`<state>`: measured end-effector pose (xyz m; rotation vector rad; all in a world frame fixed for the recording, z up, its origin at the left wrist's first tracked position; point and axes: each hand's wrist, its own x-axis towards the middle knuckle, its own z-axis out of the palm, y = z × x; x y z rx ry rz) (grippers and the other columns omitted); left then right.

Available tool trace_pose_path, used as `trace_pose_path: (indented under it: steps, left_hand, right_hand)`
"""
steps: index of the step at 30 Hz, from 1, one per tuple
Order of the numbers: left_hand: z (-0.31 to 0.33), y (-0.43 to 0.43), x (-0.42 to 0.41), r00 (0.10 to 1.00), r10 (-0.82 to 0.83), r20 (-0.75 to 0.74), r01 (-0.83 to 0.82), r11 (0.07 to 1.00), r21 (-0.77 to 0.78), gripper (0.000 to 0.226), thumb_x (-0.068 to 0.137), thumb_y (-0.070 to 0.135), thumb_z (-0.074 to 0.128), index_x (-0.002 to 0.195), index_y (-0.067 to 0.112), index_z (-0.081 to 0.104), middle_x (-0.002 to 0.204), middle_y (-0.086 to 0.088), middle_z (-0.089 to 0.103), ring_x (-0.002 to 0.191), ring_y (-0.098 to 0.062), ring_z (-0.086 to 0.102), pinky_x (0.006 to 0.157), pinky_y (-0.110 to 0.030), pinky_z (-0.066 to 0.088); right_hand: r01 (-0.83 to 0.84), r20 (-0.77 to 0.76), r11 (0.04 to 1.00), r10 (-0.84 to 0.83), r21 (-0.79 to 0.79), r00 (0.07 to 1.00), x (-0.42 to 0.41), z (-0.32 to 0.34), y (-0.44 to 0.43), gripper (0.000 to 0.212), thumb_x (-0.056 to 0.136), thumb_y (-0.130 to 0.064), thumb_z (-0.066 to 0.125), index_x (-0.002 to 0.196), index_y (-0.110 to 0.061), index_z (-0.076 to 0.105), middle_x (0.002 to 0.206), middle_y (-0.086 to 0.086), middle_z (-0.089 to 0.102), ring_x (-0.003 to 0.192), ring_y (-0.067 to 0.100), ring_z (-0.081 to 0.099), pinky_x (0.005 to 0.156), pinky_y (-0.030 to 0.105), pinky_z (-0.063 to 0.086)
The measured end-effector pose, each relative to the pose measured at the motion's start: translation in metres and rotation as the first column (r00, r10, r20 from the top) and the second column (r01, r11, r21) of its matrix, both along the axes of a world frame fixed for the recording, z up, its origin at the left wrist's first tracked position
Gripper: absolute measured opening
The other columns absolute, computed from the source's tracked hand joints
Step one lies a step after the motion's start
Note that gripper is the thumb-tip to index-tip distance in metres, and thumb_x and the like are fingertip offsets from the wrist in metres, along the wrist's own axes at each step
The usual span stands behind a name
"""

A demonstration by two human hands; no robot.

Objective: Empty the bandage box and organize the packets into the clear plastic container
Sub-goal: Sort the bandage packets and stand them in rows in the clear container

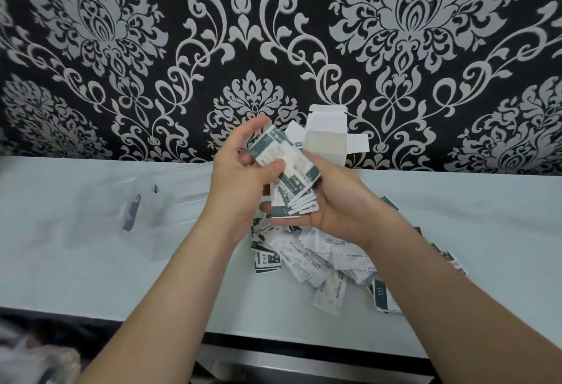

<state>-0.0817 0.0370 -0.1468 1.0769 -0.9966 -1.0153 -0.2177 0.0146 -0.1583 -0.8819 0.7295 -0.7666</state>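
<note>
The fanned stack of small white-and-teal paper bandage packets (pixel 289 180) is held up above the counter, between both hands. The left hand (pixel 240 171) pinches it from the far-left side, thumb pressed on the top packet and fingers (pixel 255 128) curled behind. The right hand (pixel 337 204) cradles it from below, palm up, fingers closed under the lower edge.

These packets look very light, thin and flexible. Their smooth wrappers probably slide over one another, and the stack is already splaying at its near end. My judgement is that the best hold is across the flat faces, with the long edges squared against a palm. A pinch at one corner would let the middle packets slip out.

Below the hands, a loose pile of the same packets (pixel 319 259) lies scattered on the pale counter (pixel 486 231), some face down. Scooping them in small bunches should work better than lifting them one at a time.

Just beyond the hands, the white cardboard bandage box (pixel 327 134) stands open by the black-and-silver damask wall (pixel 273 34), flaps spread. I cannot tell whether anything is left inside.

The clear plastic container (pixel 127 210) lies well to the left, hard to make out against the counter.
</note>
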Motion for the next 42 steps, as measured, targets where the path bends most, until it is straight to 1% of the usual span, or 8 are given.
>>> trace_pose_path:
  steps: [6,9,13,15,23,27,34,42]
  left_hand:
    - [-0.006,-0.003,0.002,0.869,0.07,0.49,-0.028,0.995,-0.093,0.064,0.079,-0.008,0.067,0.131,0.027,0.056,0.125,0.001,0.058,0.096,0.003,0.062,0.082,-0.026,0.056]
    - [-0.008,-0.003,0.012,0.722,-0.002,0.692,0.089,0.992,-0.09,0.088,0.065,0.015,0.075,0.141,0.04,0.04,0.153,0.005,0.029,0.141,-0.009,0.027,0.117,-0.04,0.026]
    - [-0.007,0.006,0.005,0.481,-0.196,0.855,0.232,0.968,0.092,0.118,0.059,0.04,0.087,0.145,0.054,0.008,0.159,0.017,-0.013,0.146,-0.01,-0.014,0.117,-0.041,0.008]
    - [-0.013,0.006,0.0,0.371,-0.15,0.916,0.221,0.973,0.069,0.116,0.059,0.042,0.086,0.144,0.055,0.008,0.157,0.018,-0.012,0.146,-0.012,-0.013,0.117,-0.044,0.011]
    - [-0.016,0.004,0.01,0.346,0.135,0.929,0.024,0.988,-0.153,0.075,0.062,0.052,0.077,0.128,0.032,0.049,0.143,0.004,0.027,0.132,-0.016,0.025,0.102,-0.031,0.035]
    - [-0.006,0.009,0.018,0.382,0.014,0.924,0.083,0.995,-0.049,0.077,0.052,0.068,0.071,0.119,0.034,0.053,0.133,0.009,0.03,0.127,-0.011,0.028,0.102,-0.025,0.029]
    - [-0.002,0.011,0.023,0.775,0.041,0.631,0.088,0.981,-0.172,0.027,0.079,0.056,0.063,0.086,0.031,0.065,0.074,0.01,0.061,0.064,-0.009,0.054,0.061,-0.034,0.046]
    - [-0.003,0.005,0.022,0.873,0.203,0.443,-0.079,0.956,-0.282,0.029,0.093,0.024,0.057,0.064,0.018,0.058,0.054,0.004,0.053,0.046,-0.019,0.049,0.045,-0.024,0.035]
  right_hand:
    - [-0.103,-0.032,0.994,0.104,0.035,0.994,0.002,0.003,0.0,0.04,0.102,-0.04,0.041,0.115,-0.008,0.06,0.081,0.015,0.062,0.07,0.029,0.068,0.065,0.041,0.061]
    - [-0.007,-0.108,1.0,0.006,-0.016,0.994,0.002,0.003,-0.002,0.019,0.102,-0.02,0.047,0.109,-0.005,0.056,0.075,0.013,0.058,0.061,0.023,0.064,0.057,0.033,0.057]
    - [-0.013,-0.176,0.99,-0.012,-0.139,0.984,0.006,0.001,-0.003,0.019,0.095,-0.004,0.05,0.109,-0.008,0.062,0.093,0.022,0.068,0.086,0.025,0.063,0.073,0.047,0.053]
    - [-0.082,-0.267,0.972,0.021,-0.219,0.963,0.008,-0.001,-0.001,0.031,0.091,0.0,0.047,0.117,-0.01,0.062,0.103,0.015,0.069,0.093,0.022,0.066,0.07,0.046,0.054]
    - [-0.131,-0.212,0.962,0.08,-0.24,0.974,0.005,0.001,-0.006,0.018,0.098,-0.006,0.048,0.106,-0.007,0.064,0.093,0.013,0.063,0.085,0.023,0.058,0.086,0.045,0.053]
    - [-0.025,-0.2,0.967,-0.028,-0.254,0.979,0.001,0.005,-0.009,0.027,0.096,0.006,0.046,0.111,-0.007,0.064,0.078,0.01,0.062,0.055,0.013,0.057,0.05,0.022,0.049]
    - [-0.129,-0.045,0.986,0.125,-0.102,0.991,-0.011,0.011,-0.008,0.029,0.094,0.005,0.047,0.121,-0.004,0.056,0.075,0.014,0.06,0.046,0.01,0.045,0.046,0.019,0.041]
    - [-0.211,0.095,0.977,0.213,-0.038,0.972,0.007,0.008,0.0,0.013,0.094,-0.002,0.042,0.094,-0.009,0.052,0.079,0.017,0.062,0.051,0.014,0.054,0.05,0.019,0.043]
